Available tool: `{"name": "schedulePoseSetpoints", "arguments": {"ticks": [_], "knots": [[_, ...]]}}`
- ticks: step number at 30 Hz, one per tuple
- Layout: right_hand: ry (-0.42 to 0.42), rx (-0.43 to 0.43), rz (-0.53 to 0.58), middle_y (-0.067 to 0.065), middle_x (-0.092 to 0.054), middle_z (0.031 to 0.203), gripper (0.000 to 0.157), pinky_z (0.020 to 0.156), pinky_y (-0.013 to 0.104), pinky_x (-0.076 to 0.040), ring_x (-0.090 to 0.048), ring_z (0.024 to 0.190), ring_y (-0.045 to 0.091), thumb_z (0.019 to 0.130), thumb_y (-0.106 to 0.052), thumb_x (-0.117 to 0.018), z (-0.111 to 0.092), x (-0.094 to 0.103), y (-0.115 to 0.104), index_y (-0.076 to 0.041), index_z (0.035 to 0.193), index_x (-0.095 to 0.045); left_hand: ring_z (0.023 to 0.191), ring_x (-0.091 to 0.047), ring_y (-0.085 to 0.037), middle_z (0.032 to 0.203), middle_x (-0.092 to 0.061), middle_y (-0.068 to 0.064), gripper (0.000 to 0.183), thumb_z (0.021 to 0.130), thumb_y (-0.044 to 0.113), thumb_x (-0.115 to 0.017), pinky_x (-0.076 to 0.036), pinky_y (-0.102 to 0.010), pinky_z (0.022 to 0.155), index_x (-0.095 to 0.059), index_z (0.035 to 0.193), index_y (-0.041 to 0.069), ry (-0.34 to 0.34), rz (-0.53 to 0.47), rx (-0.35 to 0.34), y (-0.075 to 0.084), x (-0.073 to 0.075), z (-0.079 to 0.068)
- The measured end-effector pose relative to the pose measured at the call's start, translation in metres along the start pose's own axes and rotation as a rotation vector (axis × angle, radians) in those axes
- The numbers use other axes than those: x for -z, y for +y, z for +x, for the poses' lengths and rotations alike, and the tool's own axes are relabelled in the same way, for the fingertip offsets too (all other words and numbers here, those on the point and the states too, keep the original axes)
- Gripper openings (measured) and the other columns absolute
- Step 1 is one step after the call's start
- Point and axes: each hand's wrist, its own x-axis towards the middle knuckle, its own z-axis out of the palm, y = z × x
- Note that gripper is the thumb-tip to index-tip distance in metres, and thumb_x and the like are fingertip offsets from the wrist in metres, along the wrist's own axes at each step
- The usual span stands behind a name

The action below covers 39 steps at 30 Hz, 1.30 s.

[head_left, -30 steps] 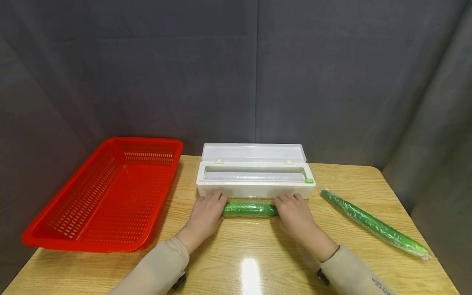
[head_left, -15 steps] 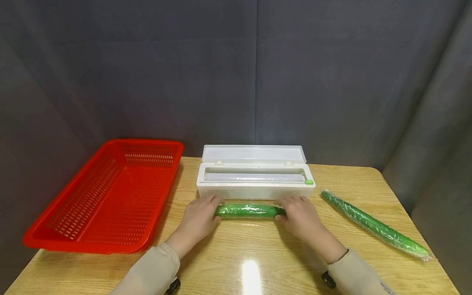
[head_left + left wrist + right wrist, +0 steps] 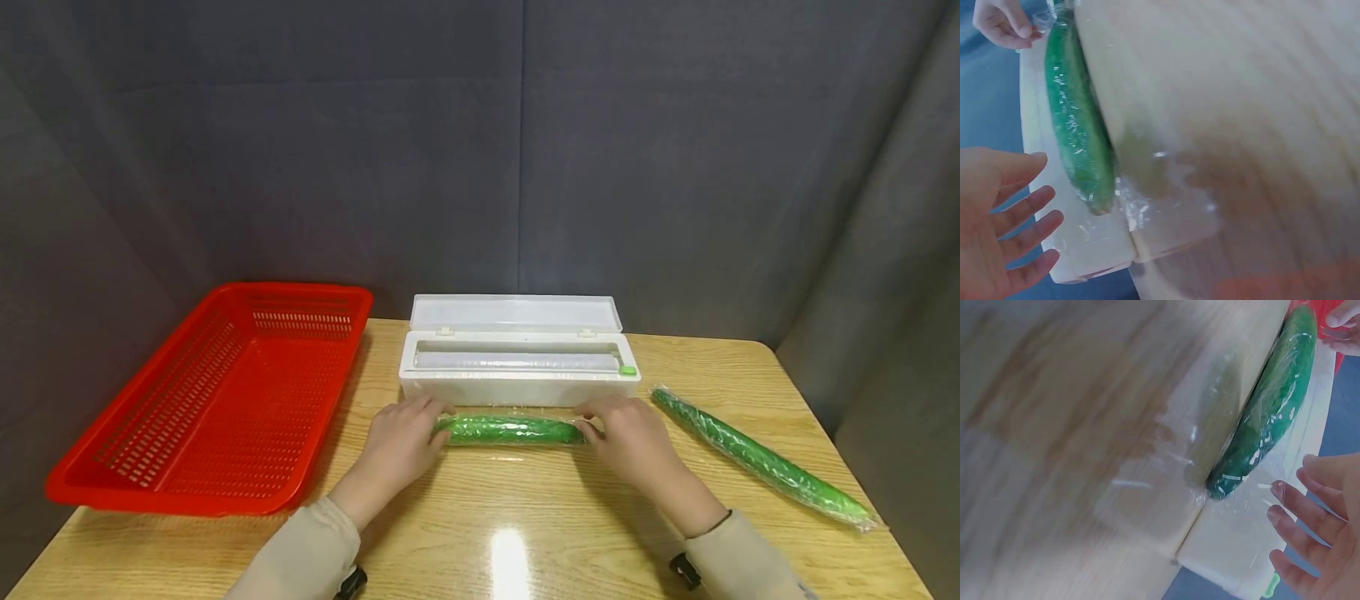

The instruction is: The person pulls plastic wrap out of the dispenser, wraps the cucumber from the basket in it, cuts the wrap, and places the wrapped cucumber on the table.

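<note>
A cucumber (image 3: 513, 430) wrapped in clear cling film lies crosswise on the table, just in front of a white cling film dispenser (image 3: 517, 388) whose lid is up. At the cucumber's left end is my left hand (image 3: 405, 440); the left wrist view shows its fingers (image 3: 1029, 209) spread apart beside the film, holding nothing. My right hand (image 3: 626, 437) is at the other end. In the right wrist view its fingers (image 3: 1300, 506) are loosely bent and apart, close to the loose film (image 3: 1254, 487) past the cucumber's tip.
A second wrapped cucumber (image 3: 765, 457) lies slanted on the right side of the wooden table (image 3: 465, 533). The red plastic basket (image 3: 330, 433) stands on the left. Inside the dispenser is a film roll (image 3: 517, 361), with a green slider (image 3: 627, 370) at its right. A dark curtain hangs behind.
Both hands have slid outward along the cucumber toward its ends, uncovering more of it. The cucumber, dispenser and basket stay about where they were.
</note>
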Motion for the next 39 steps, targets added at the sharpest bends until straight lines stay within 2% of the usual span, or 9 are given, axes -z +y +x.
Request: {"name": "schedulePoseSetpoints", "arguments": {"ticks": [8, 13, 23, 30, 35, 39], "knots": [[0.007, -0.018, -0.001, 0.005, -0.074, 0.093, 0.012, 0.065, 0.043, -0.055, -0.069, 0.081, 0.025, 0.085, -0.015, -0.079, -0.001, 0.008, 0.011, -0.010, 0.096, -0.077, 0.107, -0.065, -0.026, 0.115, -0.069, -0.002, 0.029, 0.087, 0.020, -0.077, -0.053, -0.048, 0.085, -0.069, 0.115, 0.015, 0.032, -0.018, 0.007, -0.002, 0.005, 0.000], [0.015, -0.046, 0.012, 0.004, -0.074, 0.095, 0.012, 0.058, 0.038, -0.052, -0.067, 0.075, 0.021, 0.085, -0.017, -0.079, -0.004, 0.012, 0.017, -0.013, 0.096, -0.077, 0.107, -0.066, -0.026, 0.114, -0.069, -0.002, 0.027, 0.088, 0.021, -0.077, -0.054, -0.047, 0.083, -0.070, 0.113, 0.015, 0.045, -0.017, 0.009, -0.006, 0.003, -0.001], [0.106, -0.052, 0.016, 0.005, -0.074, 0.093, 0.013, 0.056, 0.039, -0.050, -0.067, 0.074, 0.024, 0.084, -0.014, -0.078, -0.008, 0.020, 0.028, -0.012, 0.097, -0.077, 0.102, -0.067, -0.026, 0.110, -0.070, -0.002, 0.025, 0.086, 0.021, -0.078, -0.054, -0.046, 0.078, -0.070, 0.109, 0.015, 0.069, -0.022, 0.007, -0.007, 0.002, -0.001], [0.188, -0.157, 0.090, 0.008, -0.072, 0.093, 0.013, 0.055, 0.039, -0.049, -0.067, 0.077, 0.025, 0.088, -0.014, -0.075, -0.013, 0.029, 0.042, -0.011, 0.101, -0.076, 0.102, -0.067, -0.025, 0.111, -0.070, 0.000, 0.024, 0.087, 0.021, -0.077, -0.054, -0.046, 0.079, -0.070, 0.110, 0.017, 0.061, -0.026, 0.016, -0.007, 0.001, -0.001], [0.197, -0.265, 0.199, 0.012, -0.072, 0.096, 0.017, 0.065, 0.044, -0.050, -0.067, 0.079, 0.028, 0.089, -0.012, -0.075, -0.013, 0.030, 0.054, -0.006, 0.106, -0.074, 0.102, -0.067, -0.026, 0.111, -0.070, -0.001, 0.023, 0.087, 0.021, -0.077, -0.054, -0.047, 0.079, -0.070, 0.109, 0.017, 0.057, -0.030, 0.017, -0.006, 0.001, -0.001], [0.195, -0.331, 0.297, 0.017, -0.069, 0.109, 0.027, 0.073, 0.048, -0.053, -0.067, 0.087, 0.032, 0.090, -0.013, -0.074, -0.011, 0.026, 0.063, -0.001, 0.114, -0.069, 0.102, -0.067, -0.026, 0.110, -0.070, -0.001, 0.021, 0.087, 0.021, -0.077, -0.054, -0.047, 0.078, -0.070, 0.108, 0.018, 0.053, -0.030, 0.019, -0.005, 0.001, -0.001]]}}
